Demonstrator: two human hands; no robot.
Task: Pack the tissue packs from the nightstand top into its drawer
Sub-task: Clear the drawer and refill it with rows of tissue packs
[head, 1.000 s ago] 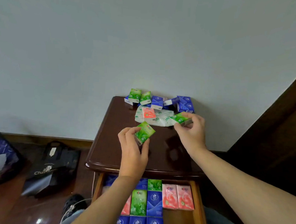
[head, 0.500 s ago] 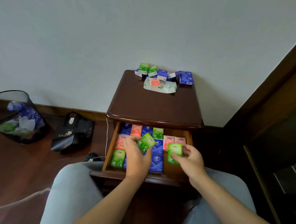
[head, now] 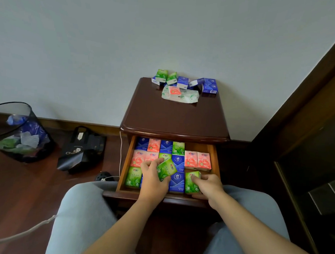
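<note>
The dark wooden nightstand (head: 174, 119) has its drawer (head: 215, 157) pulled open, holding several blue, pink and green tissue packs in rows. My left hand (head: 153, 180) holds a green tissue pack (head: 167, 169) tilted above the drawer's middle. My right hand (head: 208, 185) pinches another green tissue pack (head: 191, 182) standing at the drawer's front right. At the back of the nightstand top lie several green and blue packs (head: 181, 81) and a pink pack (head: 174, 91) on a white wrapper (head: 189, 96).
A black mesh waste bin (head: 20, 133) with wrappers stands on the floor at left, and a black bag (head: 82, 148) lies beside it. A white cable (head: 121, 153) runs down the nightstand's left side. Dark wooden furniture (head: 305, 131) stands at right. My knees flank the drawer.
Both hands brought green packs from the nightstand top down into the open drawer. The right hand's pack has sunk lower into the front right spot.
</note>
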